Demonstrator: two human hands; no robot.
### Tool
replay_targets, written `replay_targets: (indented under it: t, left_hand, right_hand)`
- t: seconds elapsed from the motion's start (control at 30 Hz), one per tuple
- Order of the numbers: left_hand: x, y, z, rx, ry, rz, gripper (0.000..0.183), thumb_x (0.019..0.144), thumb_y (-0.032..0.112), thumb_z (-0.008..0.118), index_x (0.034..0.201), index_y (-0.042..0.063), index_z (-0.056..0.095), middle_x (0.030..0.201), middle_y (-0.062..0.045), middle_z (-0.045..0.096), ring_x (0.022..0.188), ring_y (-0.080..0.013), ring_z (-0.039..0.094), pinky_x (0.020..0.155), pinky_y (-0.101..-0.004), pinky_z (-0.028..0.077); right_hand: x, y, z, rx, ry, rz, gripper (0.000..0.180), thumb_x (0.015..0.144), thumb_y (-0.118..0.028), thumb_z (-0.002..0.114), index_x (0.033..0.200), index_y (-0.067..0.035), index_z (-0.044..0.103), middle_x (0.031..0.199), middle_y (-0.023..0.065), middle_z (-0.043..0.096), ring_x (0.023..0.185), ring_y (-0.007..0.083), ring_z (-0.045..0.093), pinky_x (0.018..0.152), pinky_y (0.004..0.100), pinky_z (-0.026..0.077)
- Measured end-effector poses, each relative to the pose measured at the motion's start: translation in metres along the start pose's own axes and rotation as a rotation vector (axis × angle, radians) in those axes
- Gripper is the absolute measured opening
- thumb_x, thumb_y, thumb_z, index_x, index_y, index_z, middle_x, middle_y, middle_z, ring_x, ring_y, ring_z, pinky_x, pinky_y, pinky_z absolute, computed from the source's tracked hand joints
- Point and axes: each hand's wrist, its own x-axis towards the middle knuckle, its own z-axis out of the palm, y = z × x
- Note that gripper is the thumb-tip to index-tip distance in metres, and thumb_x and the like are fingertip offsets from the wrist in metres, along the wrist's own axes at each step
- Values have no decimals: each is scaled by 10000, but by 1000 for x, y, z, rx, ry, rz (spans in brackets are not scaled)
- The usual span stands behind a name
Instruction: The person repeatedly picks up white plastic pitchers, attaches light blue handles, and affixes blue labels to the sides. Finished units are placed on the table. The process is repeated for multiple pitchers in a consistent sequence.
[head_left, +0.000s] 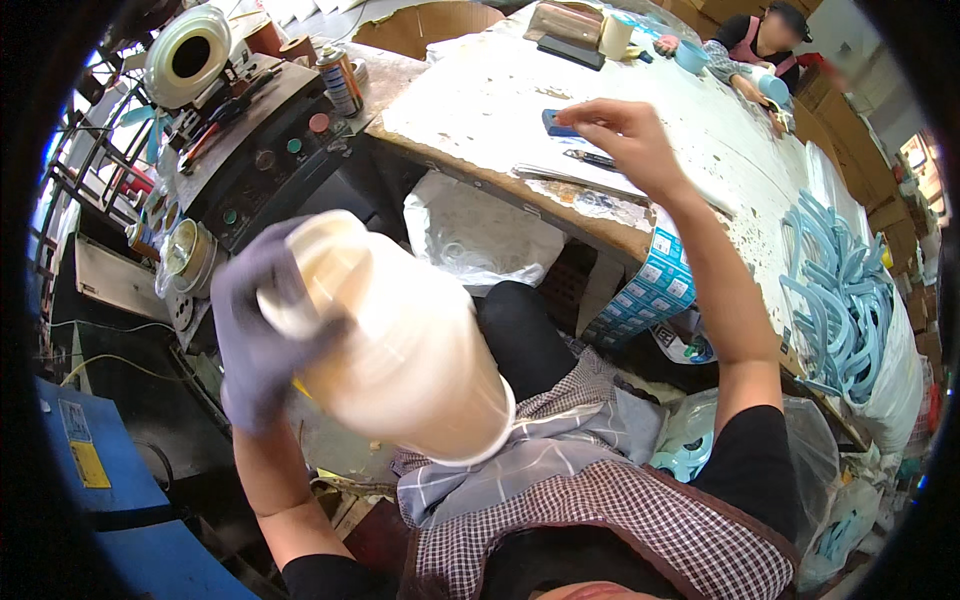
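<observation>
My left hand (262, 330), in a grey glove, grips the upper end of a large cream plastic container (420, 352), blurred by motion. The container tilts, its lower rim against my checked apron (600, 495). My bare right hand (622, 139) is raised over the white worktable, holding no large thing. Its fingertips are bent close to a small blue block (559, 124); whether they touch it I cannot tell. Just below that hand lies a dark pen-like tool (590, 158), beside a stack of white sheets (577, 180) at the table's near edge.
A machine with coloured buttons (294, 145) and a spray can (340, 81) stand at the left. Light-blue curved plastic parts (847, 300) fill a bag at the right. A white bag (480, 232) sits under the table edge. Across the table a person (757, 49) handles a light-blue item.
</observation>
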Motion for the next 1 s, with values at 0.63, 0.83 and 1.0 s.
replay_targets:
  t: [0.63,0.83,1.0]
  left_hand:
    - [-27,-258,58,-375,25,-794,319,940,286,646,1056,-10,668,913,-16,639,814,-87,575,760,-241,476]
    - [-41,-217,58,-324,481,-490,168,933,103,665,1050,-8,619,1120,-75,621,942,-95,554,855,-229,453]
    - [-101,-168,69,-72,286,-471,245,907,76,625,1141,8,655,1396,-189,517,1301,-261,491,1092,-367,381]
  right_hand:
    - [24,160,47,-516,4,277,263,823,-352,736,870,-94,722,910,66,699,835,263,672,716,390,519]
    - [19,123,67,-739,179,131,378,805,-432,775,767,-71,670,778,68,669,726,238,649,627,376,489]
    - [-54,16,136,151,-277,253,305,748,-283,853,737,-37,674,696,41,627,634,123,552,580,278,431]
